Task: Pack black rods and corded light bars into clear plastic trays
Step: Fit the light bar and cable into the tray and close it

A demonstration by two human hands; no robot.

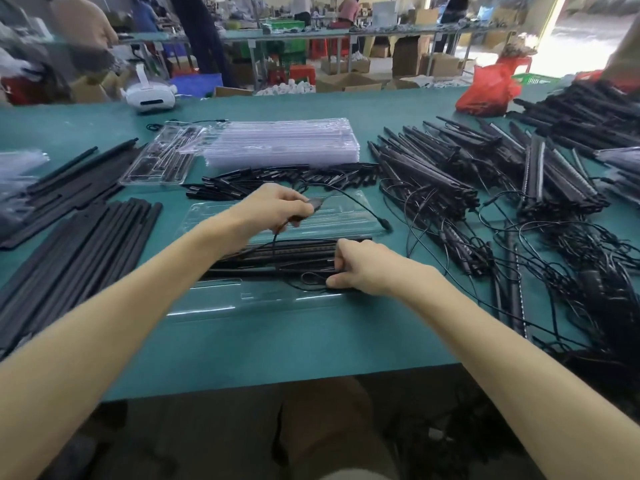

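Green worktop in a crowded packing hall, background blurred; clear plastic tray lying open near the front edge, light bars seated across its middle channels; left hand just above the tray, fingers pinched on a thin cord near its inline plug, loose length arcing off past the tray's far right corner; right hand at the tray's right end, fingers curled over the bar ends, thumb beside a small cord loop; black rods left of the tray, tangled corded bars right of it, empty trays stacked behind it; probably light, rigid bars, best held at the ends; limp, snag-prone cord, best gathered close to the plug; thin, springy, slippery tray; no legible writing or brand anywhere.
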